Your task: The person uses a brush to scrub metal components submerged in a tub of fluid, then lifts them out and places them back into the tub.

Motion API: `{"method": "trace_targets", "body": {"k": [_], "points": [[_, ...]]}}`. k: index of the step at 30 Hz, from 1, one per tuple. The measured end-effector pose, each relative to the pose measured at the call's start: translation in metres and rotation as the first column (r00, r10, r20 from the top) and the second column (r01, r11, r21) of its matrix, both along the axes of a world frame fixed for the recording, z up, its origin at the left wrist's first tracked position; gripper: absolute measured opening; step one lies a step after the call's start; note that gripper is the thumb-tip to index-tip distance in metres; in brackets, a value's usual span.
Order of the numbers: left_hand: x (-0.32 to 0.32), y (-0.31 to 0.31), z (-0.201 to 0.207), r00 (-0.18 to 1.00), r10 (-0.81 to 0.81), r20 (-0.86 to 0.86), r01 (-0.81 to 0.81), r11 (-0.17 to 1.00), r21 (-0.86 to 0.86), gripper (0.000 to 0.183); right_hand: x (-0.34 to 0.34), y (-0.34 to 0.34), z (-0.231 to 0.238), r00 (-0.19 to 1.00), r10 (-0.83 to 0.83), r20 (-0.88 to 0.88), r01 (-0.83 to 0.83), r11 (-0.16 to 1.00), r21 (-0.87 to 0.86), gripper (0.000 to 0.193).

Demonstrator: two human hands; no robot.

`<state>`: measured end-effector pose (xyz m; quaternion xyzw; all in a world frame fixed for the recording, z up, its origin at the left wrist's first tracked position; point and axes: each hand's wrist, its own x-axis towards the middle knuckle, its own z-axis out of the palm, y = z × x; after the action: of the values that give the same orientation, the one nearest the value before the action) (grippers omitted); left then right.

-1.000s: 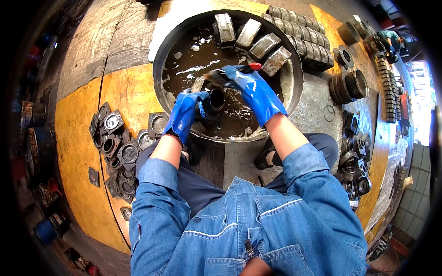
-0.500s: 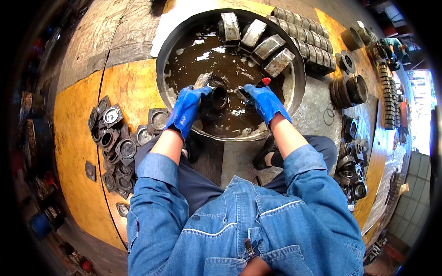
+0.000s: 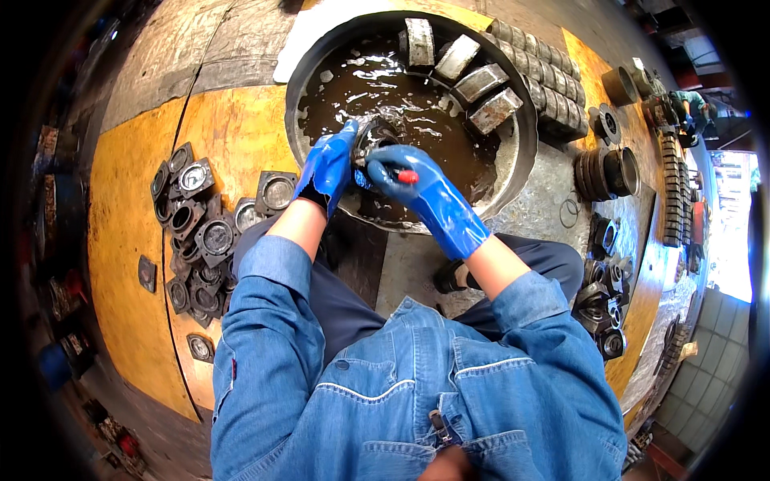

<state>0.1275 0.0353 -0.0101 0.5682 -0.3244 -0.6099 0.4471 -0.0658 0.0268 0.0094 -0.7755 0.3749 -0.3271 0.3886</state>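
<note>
Now right hand (image 3: pixel 403 167), clutching red-ended tool (image 3: pixel 408 176), closer to metal part (image 3: pixel 374 135) gripped by left hand (image 3: pixel 329 163).

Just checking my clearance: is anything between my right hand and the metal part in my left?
Nothing visible is: your right hand, gripping a red-ended tool, overlaps the metal part in view; your left hand holds the part. Contact can't be confirmed.

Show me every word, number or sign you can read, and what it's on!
None can be read: no clear writing on the metal part, the round tub or the metal blocks.
The red tag on the left denim sleeve is too small to read.
</note>
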Motion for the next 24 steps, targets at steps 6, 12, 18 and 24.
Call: {"method": "trace_targets", "body": {"k": [6, 12, 18, 24], "points": [[-0.005, 0.005, 0.025, 0.991, -0.008, 0.133, 0.001, 0.999, 0.053, 0.055, -0.033, 0.013, -0.002, 0.938, 0.246, -0.246, -0.286, 0.947, -0.144, 0.011], [-0.009, 0.003, 0.042, 0.949, -0.103, 0.299, 0.094, 0.995, 0.045, 0.054, -0.082, -0.002, -0.03, 0.856, 0.264, -0.444, -0.351, 0.928, -0.125, 0.009], [-0.004, 0.001, 0.006, 0.948, -0.102, 0.301, 0.137, 0.986, -0.098, 0.044, -0.048, -0.036, 0.019, 0.801, 0.277, -0.531, -0.504, 0.789, -0.35, 0.022], [-0.003, 0.003, -0.005, 0.939, -0.087, 0.334, 0.167, 0.961, -0.22, 0.037, -0.051, -0.054, -0.002, 0.847, 0.194, -0.494, -0.349, 0.906, -0.242, 0.019]]}}
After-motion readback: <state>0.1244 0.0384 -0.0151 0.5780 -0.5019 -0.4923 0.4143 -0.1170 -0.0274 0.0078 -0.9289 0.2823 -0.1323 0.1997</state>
